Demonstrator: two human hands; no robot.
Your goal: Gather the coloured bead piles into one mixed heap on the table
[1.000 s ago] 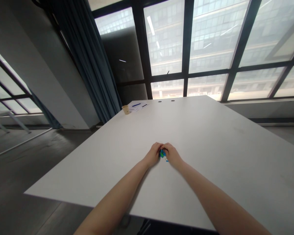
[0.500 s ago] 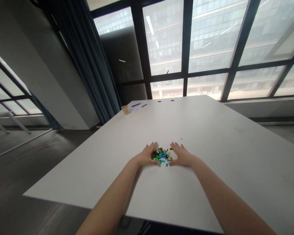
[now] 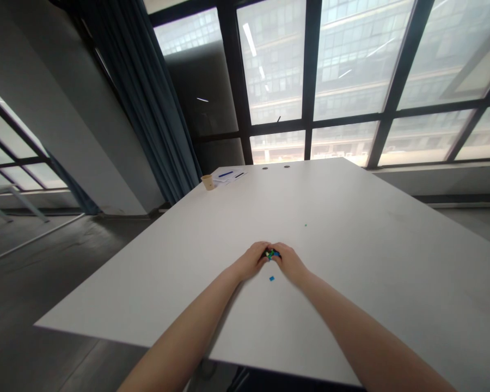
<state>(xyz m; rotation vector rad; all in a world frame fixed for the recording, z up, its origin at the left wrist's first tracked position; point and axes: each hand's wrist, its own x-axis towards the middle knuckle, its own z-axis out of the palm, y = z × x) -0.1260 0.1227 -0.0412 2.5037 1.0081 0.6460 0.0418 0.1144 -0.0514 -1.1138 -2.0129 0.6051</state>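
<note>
A small heap of toy building bricks [image 3: 271, 254] in green, blue and yellow shows between my two hands, low on the white table [image 3: 330, 218]. My left hand [image 3: 252, 260] curls round the heap from the left, its fingertips meeting those of my right hand [image 3: 289, 262] at the far side. Both hands are cupped and closed about the bricks, hiding most of them. A single blue brick [image 3: 271, 278] lies on the tabletop just in front of the hands. Farther off to the right sits one tiny green piece [image 3: 305, 225].
Near the table's far left corner stand a paper cup [image 3: 208, 182] and some sheets of paper [image 3: 224, 178] with a blue pen [image 3: 226, 173] on them. A blue curtain [image 3: 147, 98] hangs past the left edge. Tall windows line the far side.
My hands have come together from either side, gathering the spread bricks into a tight heap between them. One blue brick is left outside, nearer to me.
</note>
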